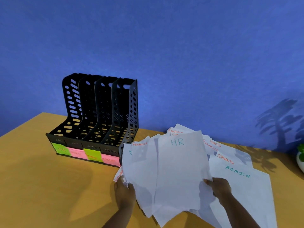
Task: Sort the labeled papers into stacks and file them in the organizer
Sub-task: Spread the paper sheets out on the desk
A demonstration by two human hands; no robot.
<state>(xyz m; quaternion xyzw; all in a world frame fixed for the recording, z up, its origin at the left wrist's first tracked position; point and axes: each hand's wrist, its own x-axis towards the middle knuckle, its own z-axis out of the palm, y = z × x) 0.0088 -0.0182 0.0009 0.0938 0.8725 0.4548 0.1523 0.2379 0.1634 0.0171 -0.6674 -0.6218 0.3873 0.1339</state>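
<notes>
A black organizer point(98, 112) with several empty slots stands on the wooden table point(49, 178). Sticky labels on its front read HR point(61, 149), SPORTS point(77, 153), FINANCE point(93, 156) and ADMIN point(110, 160). My left hand point(124, 193) grips the left edge of a fan of white papers, and my right hand point(218, 189) grips the right edge of the top sheet marked HR point(179, 162). A FINANCE sheet point(143, 162) lies just under it. More sheets, one marked SPORTS point(230, 157) and one marked ADMIN point(243, 181), lie spread on the table to the right.
A blue wall point(164, 46) rises behind the table. At the far right edge a white pot with a green plant point(301, 155) stands on the table, and its shadow falls on the wall and papers. Bare tabletop shows to the left of my hands.
</notes>
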